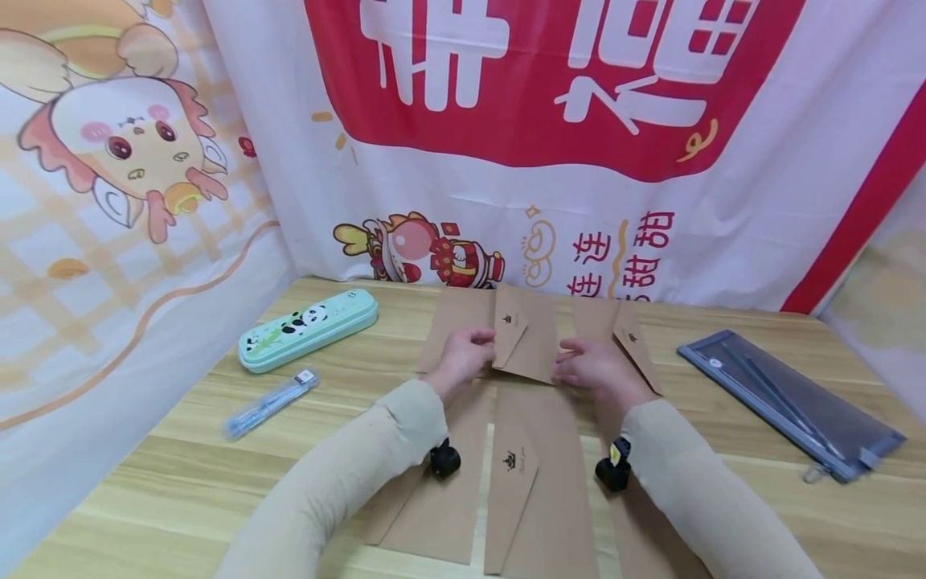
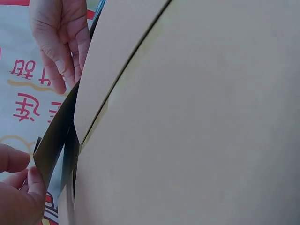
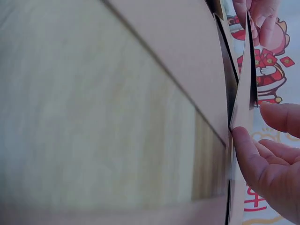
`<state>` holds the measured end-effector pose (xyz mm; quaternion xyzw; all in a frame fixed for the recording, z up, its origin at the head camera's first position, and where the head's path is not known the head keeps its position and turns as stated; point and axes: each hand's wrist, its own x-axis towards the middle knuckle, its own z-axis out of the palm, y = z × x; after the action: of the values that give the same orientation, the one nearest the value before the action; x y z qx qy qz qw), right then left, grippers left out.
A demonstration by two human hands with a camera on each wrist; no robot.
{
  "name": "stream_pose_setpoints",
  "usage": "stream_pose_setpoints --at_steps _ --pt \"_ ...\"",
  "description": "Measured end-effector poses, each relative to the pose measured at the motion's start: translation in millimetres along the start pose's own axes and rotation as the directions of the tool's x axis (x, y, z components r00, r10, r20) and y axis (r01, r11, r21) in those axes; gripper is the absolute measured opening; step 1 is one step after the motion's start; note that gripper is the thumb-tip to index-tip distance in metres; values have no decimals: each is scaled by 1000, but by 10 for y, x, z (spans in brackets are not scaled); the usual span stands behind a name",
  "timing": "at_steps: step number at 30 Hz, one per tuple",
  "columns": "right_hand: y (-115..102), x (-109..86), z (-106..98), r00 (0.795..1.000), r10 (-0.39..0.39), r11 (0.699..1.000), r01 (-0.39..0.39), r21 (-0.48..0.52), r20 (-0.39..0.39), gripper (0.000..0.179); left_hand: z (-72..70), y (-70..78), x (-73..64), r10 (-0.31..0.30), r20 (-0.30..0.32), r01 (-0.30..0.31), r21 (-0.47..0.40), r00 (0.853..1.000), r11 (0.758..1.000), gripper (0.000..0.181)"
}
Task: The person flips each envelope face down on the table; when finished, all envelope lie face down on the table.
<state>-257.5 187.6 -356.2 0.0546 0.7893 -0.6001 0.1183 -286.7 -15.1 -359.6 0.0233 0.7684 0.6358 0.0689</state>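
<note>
Brown paper envelopes with pointed flaps and small black crown prints lie in two rows on the table. My left hand (image 1: 463,354) pinches the left edge of the back middle envelope (image 1: 531,334), which is slightly raised and overlaps the back left envelope (image 1: 444,326). Near its lower right corner is my right hand (image 1: 589,370); in the right wrist view a fingertip (image 3: 240,135) touches the edge, with the thumb apart. The back right envelope (image 1: 640,342) lies beside that hand. Below are the front middle envelope (image 1: 546,482), front left envelope (image 1: 448,498) and front right envelope (image 1: 654,523), partly under my forearms.
On the left of the wooden table (image 1: 181,466) sit a mint panda pencil case (image 1: 311,328) and a clear pack with blue contents (image 1: 273,402). A dark zip pouch (image 1: 788,402) lies on the right. Printed cloth (image 1: 463,177) hangs behind.
</note>
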Motion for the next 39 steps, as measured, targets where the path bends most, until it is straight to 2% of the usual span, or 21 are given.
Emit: stream_pose_setpoints --at_steps 9,19,24,27,31,39 --pt "-23 65 110 998 -43 998 44 -35 40 67 -105 6 -28 -15 -28 13 -53 999 999 43" --pt "-96 76 215 996 -6 999 9 -41 87 68 -196 102 -80 21 -47 -25 -93 999 995 42" --pt "-111 79 267 991 -21 999 24 -26 133 68 -223 169 -85 52 -50 -56 -98 997 994 40" --pt "-119 78 275 987 -39 999 40 -8 157 66 -220 225 -87 76 -41 -79 -88 996 993 40" --pt "-126 73 283 987 -26 1000 24 12 161 66 -196 296 -93 93 -25 -94 -73 995 993 38" --pt "-126 49 280 986 -7 998 -3 60 164 67 -49 397 -82 159 3 -158 -87 987 984 36"
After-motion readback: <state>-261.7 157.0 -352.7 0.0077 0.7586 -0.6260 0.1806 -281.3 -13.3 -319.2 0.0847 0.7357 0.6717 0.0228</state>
